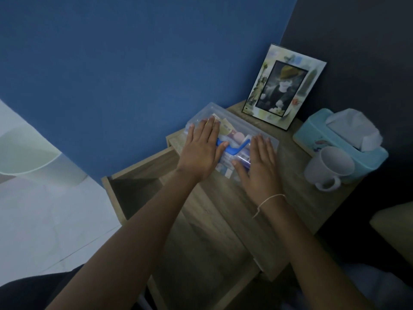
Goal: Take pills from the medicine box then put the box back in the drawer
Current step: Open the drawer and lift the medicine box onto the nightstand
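A clear plastic medicine box (240, 125) with a blue handle (234, 149) lies on top of the wooden bedside table (297, 198), its lid down. Packets and blister strips show through the lid. My left hand (201, 151) rests flat on the box's left half, fingers spread, thumb beside the handle. My right hand (259, 166) lies flat on the box's right half, with a thin string around the wrist. Below and in front, the wooden drawer (138, 175) stands pulled out; its inside looks dark and partly hidden by my arms.
A picture frame (283, 86) leans at the table's back corner. A light-blue tissue box (330, 142) and a white mug (330, 168) stand at the right. Blue wall behind, white tiled floor at left, a yellow cushion (393, 224) at right.
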`<state>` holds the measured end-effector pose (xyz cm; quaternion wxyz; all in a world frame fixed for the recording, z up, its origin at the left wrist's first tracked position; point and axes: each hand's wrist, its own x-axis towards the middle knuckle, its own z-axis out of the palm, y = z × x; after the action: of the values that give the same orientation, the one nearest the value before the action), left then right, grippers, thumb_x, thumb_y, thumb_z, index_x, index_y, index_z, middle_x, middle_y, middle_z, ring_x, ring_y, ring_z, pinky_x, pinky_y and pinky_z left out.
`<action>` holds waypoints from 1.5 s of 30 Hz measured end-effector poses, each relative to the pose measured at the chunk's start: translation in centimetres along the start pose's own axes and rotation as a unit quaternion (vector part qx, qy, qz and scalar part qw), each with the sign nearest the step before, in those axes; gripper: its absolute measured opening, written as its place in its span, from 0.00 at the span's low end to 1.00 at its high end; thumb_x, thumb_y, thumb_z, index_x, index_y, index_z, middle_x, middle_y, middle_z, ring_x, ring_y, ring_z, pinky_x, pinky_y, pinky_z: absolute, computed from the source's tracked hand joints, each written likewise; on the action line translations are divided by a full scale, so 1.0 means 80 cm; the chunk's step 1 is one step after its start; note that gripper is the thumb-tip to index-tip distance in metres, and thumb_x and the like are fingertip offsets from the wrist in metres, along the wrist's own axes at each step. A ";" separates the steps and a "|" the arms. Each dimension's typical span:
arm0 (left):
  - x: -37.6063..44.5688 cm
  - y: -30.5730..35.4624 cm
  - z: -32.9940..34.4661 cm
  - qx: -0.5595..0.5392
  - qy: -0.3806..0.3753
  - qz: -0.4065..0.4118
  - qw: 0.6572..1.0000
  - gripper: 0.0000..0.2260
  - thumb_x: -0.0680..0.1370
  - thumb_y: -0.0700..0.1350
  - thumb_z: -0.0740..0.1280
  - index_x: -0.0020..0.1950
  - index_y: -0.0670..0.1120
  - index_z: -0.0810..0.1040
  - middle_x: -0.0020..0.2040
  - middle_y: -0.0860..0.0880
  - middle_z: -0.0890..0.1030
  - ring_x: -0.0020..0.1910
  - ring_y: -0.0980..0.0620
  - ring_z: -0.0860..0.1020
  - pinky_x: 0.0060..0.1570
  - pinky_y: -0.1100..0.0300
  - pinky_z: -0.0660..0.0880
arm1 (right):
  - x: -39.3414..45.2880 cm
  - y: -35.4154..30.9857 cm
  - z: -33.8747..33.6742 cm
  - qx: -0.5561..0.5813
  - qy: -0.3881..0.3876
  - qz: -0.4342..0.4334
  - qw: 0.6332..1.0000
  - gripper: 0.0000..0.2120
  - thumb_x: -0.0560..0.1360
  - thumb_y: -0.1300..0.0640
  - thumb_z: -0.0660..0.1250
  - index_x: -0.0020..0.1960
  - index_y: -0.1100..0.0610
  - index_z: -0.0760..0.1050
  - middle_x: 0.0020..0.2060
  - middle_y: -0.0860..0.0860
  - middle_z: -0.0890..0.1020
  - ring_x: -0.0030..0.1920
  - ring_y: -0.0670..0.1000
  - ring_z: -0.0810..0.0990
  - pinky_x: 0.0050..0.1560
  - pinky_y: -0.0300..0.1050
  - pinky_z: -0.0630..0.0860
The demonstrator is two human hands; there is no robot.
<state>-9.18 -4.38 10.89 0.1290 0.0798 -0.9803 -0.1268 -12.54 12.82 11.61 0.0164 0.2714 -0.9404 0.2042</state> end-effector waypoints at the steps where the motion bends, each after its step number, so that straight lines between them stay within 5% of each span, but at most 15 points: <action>1: 0.006 -0.002 0.002 0.006 0.000 -0.001 1.000 0.28 0.82 0.57 0.48 0.77 0.42 0.52 0.79 0.43 0.56 0.78 0.45 0.52 0.76 0.49 0.42 | 0.007 0.002 0.001 -0.004 0.000 -0.004 1.000 0.37 0.78 0.40 0.54 0.77 0.59 0.45 0.79 0.56 0.50 0.78 0.53 0.43 0.76 0.49 0.41; 7: 0.024 -0.006 0.007 0.028 0.004 -0.005 1.000 0.29 0.81 0.58 0.46 0.77 0.43 0.51 0.79 0.44 0.55 0.78 0.45 0.51 0.76 0.48 0.42 | 0.033 0.009 0.002 -0.018 -0.010 -0.017 1.000 0.38 0.77 0.45 0.62 0.77 0.61 0.47 0.78 0.59 0.51 0.78 0.56 0.46 0.78 0.55 0.47; 10: 0.018 -0.001 0.006 -0.055 0.037 -0.034 0.997 0.28 0.81 0.57 0.50 0.77 0.44 0.53 0.79 0.43 0.54 0.78 0.45 0.49 0.76 0.49 0.43 | 0.033 0.009 0.000 -0.032 -0.014 -0.022 0.999 0.40 0.77 0.44 0.63 0.77 0.61 0.47 0.78 0.59 0.52 0.78 0.57 0.47 0.78 0.56 0.49; 12: 0.001 0.007 0.009 -0.139 0.126 -0.112 0.976 0.26 0.81 0.54 0.56 0.74 0.42 0.61 0.76 0.39 0.62 0.76 0.41 0.57 0.75 0.48 0.54 | 0.033 0.008 -0.001 -0.033 -0.014 -0.024 0.999 0.40 0.76 0.44 0.63 0.77 0.61 0.48 0.78 0.59 0.52 0.78 0.57 0.47 0.78 0.55 0.48; 15: -0.023 0.019 0.025 -0.246 0.206 -0.242 0.916 0.20 0.78 0.49 0.63 0.67 0.42 0.69 0.64 0.39 0.73 0.63 0.42 0.73 0.61 0.53 0.69 | 0.033 0.007 -0.003 -0.030 -0.015 -0.022 0.999 0.40 0.76 0.45 0.64 0.77 0.62 0.47 0.78 0.59 0.51 0.78 0.57 0.46 0.78 0.55 0.48; 20: -0.030 0.029 0.037 -0.465 0.113 -0.312 0.821 0.13 0.79 0.54 0.61 0.57 0.47 0.71 0.50 0.51 0.79 0.49 0.51 0.80 0.42 0.64 0.73 | 0.032 0.005 -0.006 -0.034 -0.019 -0.022 0.999 0.40 0.76 0.46 0.64 0.77 0.61 0.47 0.78 0.58 0.51 0.78 0.56 0.46 0.78 0.55 0.48; 24: -0.028 0.034 0.034 -0.500 0.077 -0.308 0.806 0.16 0.76 0.61 0.62 0.54 0.50 0.71 0.47 0.55 0.78 0.46 0.58 0.78 0.39 0.67 0.71 | 0.033 0.005 -0.009 -0.044 -0.031 -0.021 0.998 0.40 0.77 0.45 0.64 0.77 0.60 0.45 0.79 0.57 0.49 0.79 0.55 0.44 0.78 0.55 0.48; 28: -0.021 0.031 0.030 -0.511 0.048 -0.306 0.802 0.14 0.77 0.57 0.63 0.53 0.48 0.69 0.46 0.53 0.77 0.44 0.57 0.77 0.37 0.66 0.70 | 0.033 0.004 -0.010 -0.041 -0.036 -0.022 0.998 0.40 0.77 0.46 0.64 0.77 0.60 0.45 0.79 0.57 0.49 0.78 0.55 0.44 0.78 0.54 0.47; 33: -0.009 0.030 0.026 -0.525 0.023 -0.342 0.779 0.12 0.76 0.54 0.63 0.52 0.47 0.67 0.46 0.49 0.75 0.44 0.53 0.76 0.40 0.59 0.73 | 0.031 0.005 -0.010 -0.035 -0.031 -0.031 0.998 0.40 0.76 0.47 0.65 0.77 0.61 0.46 0.78 0.58 0.50 0.78 0.56 0.45 0.78 0.53 0.46; 38: 0.001 0.026 0.023 -0.556 -0.013 -0.371 0.743 0.15 0.76 0.54 0.62 0.55 0.45 0.67 0.48 0.48 0.76 0.53 0.45 0.79 0.57 0.46 0.77 | 0.031 0.006 -0.007 -0.030 -0.025 -0.033 0.999 0.40 0.76 0.48 0.66 0.77 0.61 0.47 0.78 0.58 0.51 0.78 0.56 0.45 0.78 0.53 0.47; 45: 0.007 0.022 0.020 -0.580 -0.022 -0.388 0.716 0.15 0.77 0.51 0.63 0.57 0.43 0.68 0.46 0.49 0.76 0.46 0.51 0.80 0.53 0.51 0.80 | 0.028 0.007 -0.003 -0.025 -0.023 -0.024 0.999 0.40 0.76 0.48 0.65 0.78 0.59 0.46 0.79 0.56 0.50 0.78 0.54 0.44 0.77 0.51 0.46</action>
<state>-10.39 -2.42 9.99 0.0678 0.3602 -0.6002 -0.7109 -14.75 12.24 11.97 0.0064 0.2976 -0.9388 0.1734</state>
